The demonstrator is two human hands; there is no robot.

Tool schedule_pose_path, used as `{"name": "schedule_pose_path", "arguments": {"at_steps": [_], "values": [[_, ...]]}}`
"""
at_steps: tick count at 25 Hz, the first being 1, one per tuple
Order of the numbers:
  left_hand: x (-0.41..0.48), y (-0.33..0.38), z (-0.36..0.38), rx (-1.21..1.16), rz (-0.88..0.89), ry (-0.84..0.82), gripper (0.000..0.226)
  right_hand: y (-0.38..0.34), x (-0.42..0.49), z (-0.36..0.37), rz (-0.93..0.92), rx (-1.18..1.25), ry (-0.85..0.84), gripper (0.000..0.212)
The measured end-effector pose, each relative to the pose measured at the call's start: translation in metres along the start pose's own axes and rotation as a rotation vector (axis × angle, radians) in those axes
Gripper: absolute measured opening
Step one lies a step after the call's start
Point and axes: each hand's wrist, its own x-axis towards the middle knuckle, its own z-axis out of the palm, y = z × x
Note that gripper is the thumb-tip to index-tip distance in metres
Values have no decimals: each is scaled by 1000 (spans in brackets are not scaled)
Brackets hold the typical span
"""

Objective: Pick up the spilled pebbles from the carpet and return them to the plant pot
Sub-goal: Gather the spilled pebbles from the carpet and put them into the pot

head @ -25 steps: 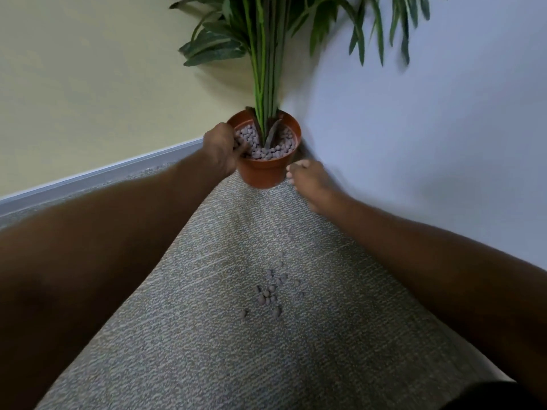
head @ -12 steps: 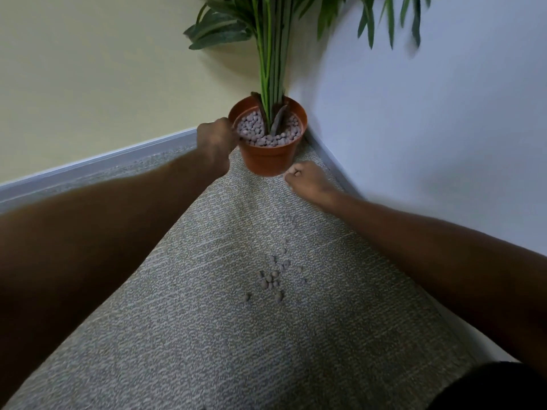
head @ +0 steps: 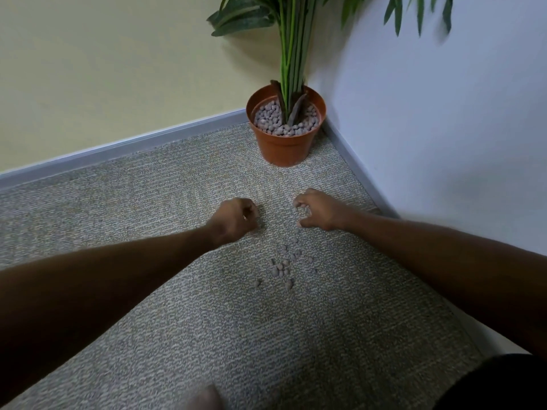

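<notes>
Several small grey-brown pebbles [head: 283, 264] lie scattered on the grey carpet [head: 207, 335]. The terracotta plant pot [head: 282, 146] stands in the corner, upright and filled with the same pebbles around green stems. My left hand [head: 233, 218] rests on the carpet just beyond the pebbles, to their left, with its fingers curled under; nothing shows in it. My right hand [head: 316, 210] hovers low to the right of it, fingers bent like a claw with the thumb apart, just beyond the farthest pebbles. Both hands are well short of the pot.
A yellow wall [head: 103, 69] with a grey skirting strip [head: 118, 145] runs along the back. The white wall [head: 444, 113] closes the right side. Plant leaves [head: 242, 20] hang above the pot. A dark patch of clothing [head: 497, 386] fills the bottom right.
Both hands have drawn back from the pot toward me and come down to the carpet by the spilled pebbles. The camera has tilted, so the pot now appears farther off.
</notes>
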Motion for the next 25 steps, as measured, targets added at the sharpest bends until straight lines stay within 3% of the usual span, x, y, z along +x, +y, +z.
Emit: {"name": "schedule_pose_path", "arguments": {"at_steps": [2,6,9,15,19,25], "values": [[-8,2,14,38,7,-103,16,-1,0,10,10,7,13,50],[-20,9,46,76,83,-235,24,-14,-2,26,-74,5,28,29],[-27,13,63,152,117,-191,25,-19,-6,29,-136,-31,-27,25],[-27,20,75,29,63,-116,28,-19,-14,24,-150,-52,-56,6],[-22,29,78,34,116,-116,27,-9,-17,20,-84,-103,-71,14],[-6,40,82,127,214,-157,29,15,-29,11,34,-80,-91,8]]}}
